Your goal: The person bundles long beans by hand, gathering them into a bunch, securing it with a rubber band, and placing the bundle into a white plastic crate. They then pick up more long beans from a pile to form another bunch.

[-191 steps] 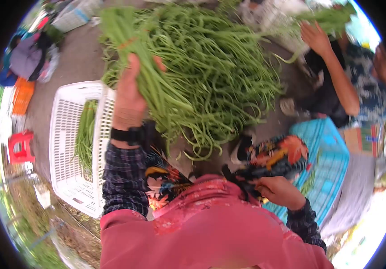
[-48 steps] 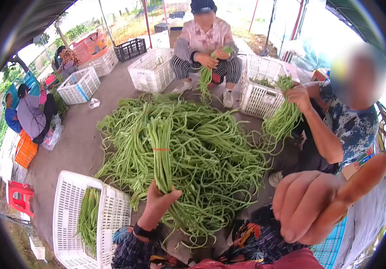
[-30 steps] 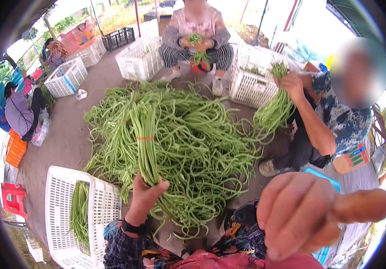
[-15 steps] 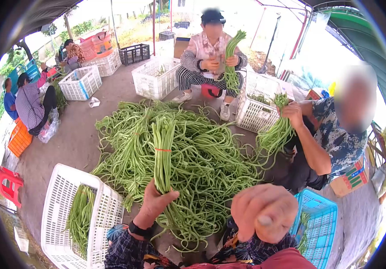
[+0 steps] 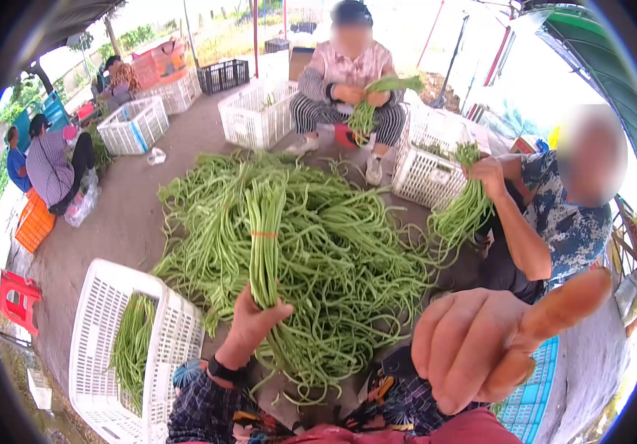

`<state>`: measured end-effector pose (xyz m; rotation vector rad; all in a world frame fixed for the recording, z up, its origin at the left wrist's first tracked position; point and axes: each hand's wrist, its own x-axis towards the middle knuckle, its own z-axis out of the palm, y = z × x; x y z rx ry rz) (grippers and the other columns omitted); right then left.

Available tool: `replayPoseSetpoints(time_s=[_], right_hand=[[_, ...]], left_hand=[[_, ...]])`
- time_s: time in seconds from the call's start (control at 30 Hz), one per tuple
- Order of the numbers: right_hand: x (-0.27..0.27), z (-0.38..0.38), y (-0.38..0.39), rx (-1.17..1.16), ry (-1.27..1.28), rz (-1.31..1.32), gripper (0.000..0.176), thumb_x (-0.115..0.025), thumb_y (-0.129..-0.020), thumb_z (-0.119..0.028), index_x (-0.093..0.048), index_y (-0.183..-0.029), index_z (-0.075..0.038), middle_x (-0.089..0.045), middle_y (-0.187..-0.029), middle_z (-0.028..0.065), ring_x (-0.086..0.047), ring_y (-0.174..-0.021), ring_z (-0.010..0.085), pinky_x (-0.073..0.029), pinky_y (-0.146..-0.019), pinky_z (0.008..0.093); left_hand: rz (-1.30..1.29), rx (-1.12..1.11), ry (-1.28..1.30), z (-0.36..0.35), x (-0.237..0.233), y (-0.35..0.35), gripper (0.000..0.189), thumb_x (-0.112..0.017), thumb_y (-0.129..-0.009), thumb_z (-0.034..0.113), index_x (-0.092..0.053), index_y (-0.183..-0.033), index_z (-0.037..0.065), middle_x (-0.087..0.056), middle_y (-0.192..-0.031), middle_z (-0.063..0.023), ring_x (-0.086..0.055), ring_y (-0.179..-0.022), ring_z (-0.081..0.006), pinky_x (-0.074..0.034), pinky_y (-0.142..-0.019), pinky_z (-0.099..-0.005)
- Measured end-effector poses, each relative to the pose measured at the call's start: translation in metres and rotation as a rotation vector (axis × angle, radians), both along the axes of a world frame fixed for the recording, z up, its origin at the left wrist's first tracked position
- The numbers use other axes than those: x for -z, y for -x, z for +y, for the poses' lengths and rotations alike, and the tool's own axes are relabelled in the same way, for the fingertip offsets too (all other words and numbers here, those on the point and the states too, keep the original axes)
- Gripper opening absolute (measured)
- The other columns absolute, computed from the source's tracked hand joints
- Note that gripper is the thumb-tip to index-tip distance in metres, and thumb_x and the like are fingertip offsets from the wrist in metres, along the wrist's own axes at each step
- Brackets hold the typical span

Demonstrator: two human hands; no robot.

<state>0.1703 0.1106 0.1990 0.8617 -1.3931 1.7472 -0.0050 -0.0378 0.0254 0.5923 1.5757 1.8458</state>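
Observation:
My left hand point(image 5: 253, 325) is wrapped round an upright bundle of long green beans point(image 5: 263, 266). An orange-red band circles the bundle in its upper part. Behind and around it spreads a big heap of loose long beans point(image 5: 333, 229) on the ground. My right hand point(image 5: 474, 344) is raised close to the camera at the lower right, apart from the bundle. Several of its fingers are curled in, and one digit sticks out to the right. Whatever lies inside the curled fingers, if anything, is hidden.
A white crate point(image 5: 170, 348) with beans stands at my left, and a blue crate point(image 5: 533, 399) at my right, partly behind my hand. Across the heap sits a co-worker point(image 5: 348, 74) holding beans; another point(image 5: 566, 222) at the right holds a bunch. A red stool point(image 5: 18, 300) stands far left.
My right hand has moved right and nearer the camera, with one digit now stretched out. The bundle in my left hand has shifted slightly. The co-worker opposite has lowered and tilted their beans.

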Motion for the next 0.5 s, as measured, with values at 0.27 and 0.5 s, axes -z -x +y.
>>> replayPoseSetpoints(time_s=[0.27, 0.5], right_hand=[[0.013, 0.01, 0.018, -0.014, -0.167, 0.003, 0.035, -0.051, -0.087, -0.007, -0.049, -0.114, 0.014, -0.059, -0.065, 0.0115, -0.055, -0.048, 0.0198, -0.042, -0.043, 0.0323], [0.001, -0.009, -0.004, 0.262, -0.026, -0.003, 0.023, -0.05, -0.09, -0.02, -0.055, -0.111, -0.015, -0.06, -0.058, -0.0037, -0.053, -0.042, 0.007, -0.045, -0.043, 0.0216]], left_hand=[[-0.007, -0.022, -0.018, 0.004, -0.006, 0.002, 0.043, -0.069, -0.071, 0.001, -0.051, -0.11, 0.003, -0.054, -0.074, 0.0037, -0.05, -0.067, -0.0048, -0.041, -0.061, -0.0202], [0.039, -0.124, -0.019, -0.006, -0.01, 0.007, 0.044, -0.068, -0.069, -0.003, -0.054, -0.111, 0.004, -0.055, -0.078, 0.0027, -0.052, -0.07, -0.0064, -0.043, -0.064, -0.021]])
